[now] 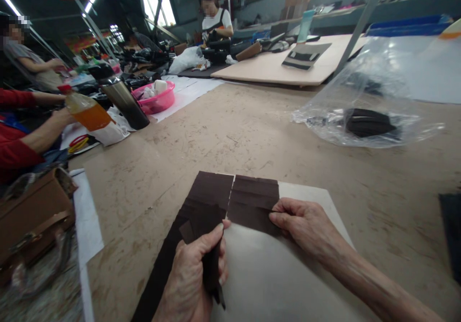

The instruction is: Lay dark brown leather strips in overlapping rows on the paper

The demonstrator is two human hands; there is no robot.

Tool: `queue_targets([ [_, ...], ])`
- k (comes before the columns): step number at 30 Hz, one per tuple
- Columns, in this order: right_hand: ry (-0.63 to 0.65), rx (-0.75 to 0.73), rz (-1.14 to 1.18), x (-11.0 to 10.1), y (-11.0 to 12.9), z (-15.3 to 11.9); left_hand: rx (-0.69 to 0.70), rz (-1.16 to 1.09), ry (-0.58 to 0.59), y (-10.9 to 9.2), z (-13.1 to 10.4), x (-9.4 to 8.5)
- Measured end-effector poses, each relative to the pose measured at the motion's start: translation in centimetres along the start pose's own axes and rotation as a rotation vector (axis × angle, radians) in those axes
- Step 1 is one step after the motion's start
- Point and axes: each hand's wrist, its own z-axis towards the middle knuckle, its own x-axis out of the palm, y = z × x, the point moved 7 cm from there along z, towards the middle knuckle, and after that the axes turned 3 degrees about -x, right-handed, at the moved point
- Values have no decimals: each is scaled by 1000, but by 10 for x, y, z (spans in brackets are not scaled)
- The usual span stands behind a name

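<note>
Dark brown strips (254,192) lie in overlapping rows on a pale board (306,191) in front of me. My left hand (200,269) is closed round a bundle of dark strips (211,266), its thumb and forefinger pinched together near the light seam between two columns of strips. To the right, my right hand (302,218) pinches the edge of a dark brown strip at the right end of a row. Its other fingers are curled, and the far end of that strip lies near my left fingertips.
A clear plastic bag (324,120) with dark rolled material lies at the back right. On the left stand a steel flask (124,101), a pink basket (158,102), an orange drink bottle (91,115) and a brown bag (39,221). Other people sit beyond, one red sleeve close at left.
</note>
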Motion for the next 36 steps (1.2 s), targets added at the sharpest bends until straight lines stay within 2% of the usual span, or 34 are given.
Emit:
queue_targets([
  [11, 21, 33, -23, 4, -3, 3, 52, 43, 1, 0, 2, -1],
  [16, 18, 40, -55, 4, -4, 4, 63, 148, 53, 3, 5, 8],
  [23, 11, 50, -62, 4, -5, 3, 80, 184, 132, 5, 12, 23],
  [36, 4, 10, -76, 3, -3, 3, 82, 195, 132, 7, 12, 21],
])
